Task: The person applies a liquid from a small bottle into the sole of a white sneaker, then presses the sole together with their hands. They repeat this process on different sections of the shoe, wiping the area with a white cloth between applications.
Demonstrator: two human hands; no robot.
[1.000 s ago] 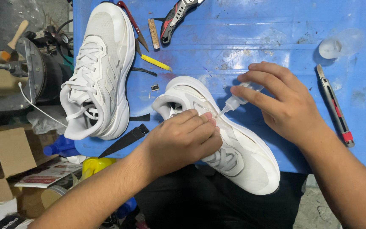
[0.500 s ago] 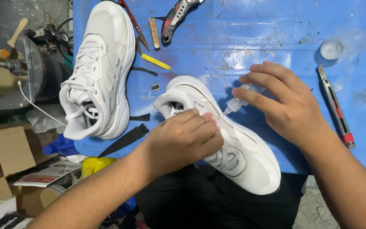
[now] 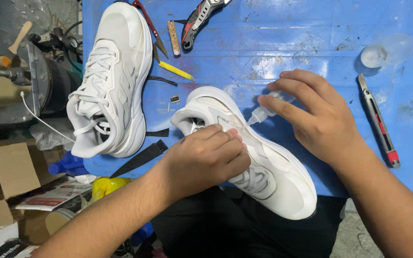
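Head view: two white sneakers point(image 3: 259, 157), two hands point(image 3: 206, 160).

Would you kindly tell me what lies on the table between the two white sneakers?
In the head view, a small dark metal clip lies on the blue table between the laced sneaker and the held sneaker.

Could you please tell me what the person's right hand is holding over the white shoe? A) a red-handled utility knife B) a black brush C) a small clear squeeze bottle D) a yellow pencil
C: the right hand pinches a small clear squeeze bottle, its nozzle aimed at the white shoe by the left hand.
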